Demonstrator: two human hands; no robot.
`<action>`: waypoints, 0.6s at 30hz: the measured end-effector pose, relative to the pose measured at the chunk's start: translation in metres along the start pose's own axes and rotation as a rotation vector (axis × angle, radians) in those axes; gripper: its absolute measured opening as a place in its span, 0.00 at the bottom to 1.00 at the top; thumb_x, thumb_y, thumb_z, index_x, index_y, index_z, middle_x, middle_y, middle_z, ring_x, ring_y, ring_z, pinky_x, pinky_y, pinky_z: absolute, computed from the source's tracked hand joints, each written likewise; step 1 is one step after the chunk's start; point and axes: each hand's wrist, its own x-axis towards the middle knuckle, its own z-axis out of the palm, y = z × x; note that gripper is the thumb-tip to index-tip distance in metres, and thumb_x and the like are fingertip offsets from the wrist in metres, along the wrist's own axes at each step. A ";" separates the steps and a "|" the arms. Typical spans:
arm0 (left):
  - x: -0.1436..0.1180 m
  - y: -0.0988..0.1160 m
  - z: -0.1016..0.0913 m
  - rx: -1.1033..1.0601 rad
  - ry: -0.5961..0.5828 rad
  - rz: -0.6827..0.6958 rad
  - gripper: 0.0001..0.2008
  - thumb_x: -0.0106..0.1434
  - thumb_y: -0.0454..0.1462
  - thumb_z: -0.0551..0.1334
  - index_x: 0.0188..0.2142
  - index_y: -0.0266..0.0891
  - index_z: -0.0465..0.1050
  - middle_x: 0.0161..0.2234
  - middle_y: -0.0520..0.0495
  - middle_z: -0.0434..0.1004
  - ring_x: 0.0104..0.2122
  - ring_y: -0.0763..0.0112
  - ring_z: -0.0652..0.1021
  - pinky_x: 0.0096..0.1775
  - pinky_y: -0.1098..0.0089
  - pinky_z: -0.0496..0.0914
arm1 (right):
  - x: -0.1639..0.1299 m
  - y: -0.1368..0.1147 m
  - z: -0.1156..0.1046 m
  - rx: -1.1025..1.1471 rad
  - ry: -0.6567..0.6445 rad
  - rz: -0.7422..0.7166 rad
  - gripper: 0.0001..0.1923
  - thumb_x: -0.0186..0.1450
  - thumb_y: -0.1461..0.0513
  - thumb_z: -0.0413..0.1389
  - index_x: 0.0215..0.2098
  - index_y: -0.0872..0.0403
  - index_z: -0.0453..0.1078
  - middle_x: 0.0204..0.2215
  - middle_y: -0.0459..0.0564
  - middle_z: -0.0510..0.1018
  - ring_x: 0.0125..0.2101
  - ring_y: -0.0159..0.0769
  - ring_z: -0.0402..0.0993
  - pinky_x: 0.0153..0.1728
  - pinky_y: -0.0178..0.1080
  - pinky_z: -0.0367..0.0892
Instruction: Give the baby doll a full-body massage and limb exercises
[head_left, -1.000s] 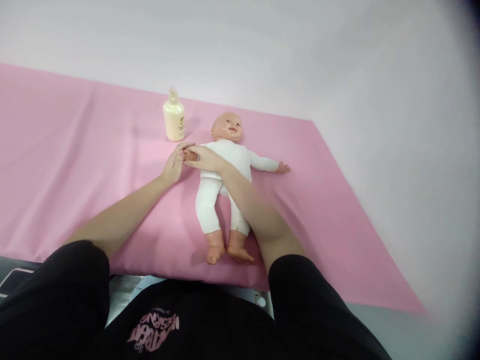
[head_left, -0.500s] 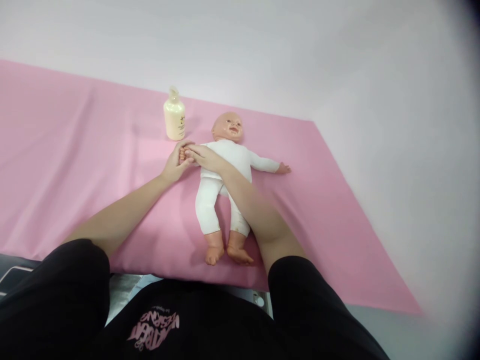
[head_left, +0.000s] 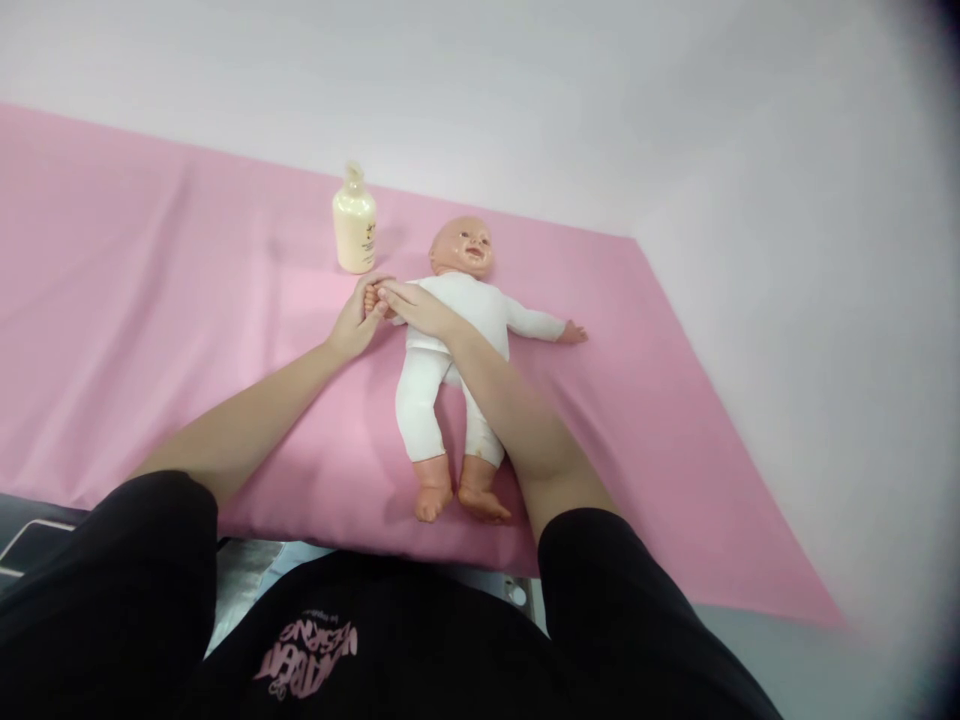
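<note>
At centre: doll (head_left: 457, 330), bald, white suit, supine on pink sheet (head_left: 150, 300). Left hand (head_left: 352, 322) and right hand (head_left: 414, 308), fingers clasped around its hand; bottle (head_left: 354, 220) at 11 o'clock.

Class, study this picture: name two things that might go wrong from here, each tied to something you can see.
1. The bottle stands upright just beyond the left hand and right hand; a stray knock might topple it.
2. The doll has its feet near the pink cloth edge; tugging might slide it off.

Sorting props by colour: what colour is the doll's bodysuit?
White; the doll's bodysuit shows best in the head view.
</note>
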 end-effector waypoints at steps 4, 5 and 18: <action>0.001 0.000 0.000 -0.010 0.002 0.000 0.31 0.71 0.61 0.55 0.60 0.42 0.65 0.55 0.35 0.76 0.55 0.56 0.79 0.59 0.55 0.73 | -0.001 0.001 0.000 0.036 -0.018 -0.020 0.25 0.75 0.43 0.47 0.42 0.54 0.70 0.36 0.49 0.76 0.36 0.33 0.72 0.43 0.36 0.72; 0.001 0.001 -0.001 -0.008 0.009 -0.002 0.31 0.71 0.61 0.55 0.60 0.42 0.65 0.55 0.35 0.76 0.55 0.56 0.79 0.59 0.55 0.73 | -0.001 0.002 0.000 0.030 -0.013 -0.028 0.25 0.75 0.42 0.47 0.41 0.54 0.70 0.36 0.49 0.76 0.38 0.34 0.72 0.44 0.36 0.72; 0.001 -0.003 0.000 -0.014 0.015 -0.083 0.37 0.60 0.61 0.69 0.60 0.43 0.66 0.55 0.38 0.76 0.56 0.52 0.78 0.59 0.53 0.73 | 0.002 0.003 -0.001 -0.086 0.112 0.022 0.16 0.77 0.57 0.44 0.44 0.56 0.71 0.43 0.52 0.81 0.43 0.35 0.75 0.53 0.37 0.69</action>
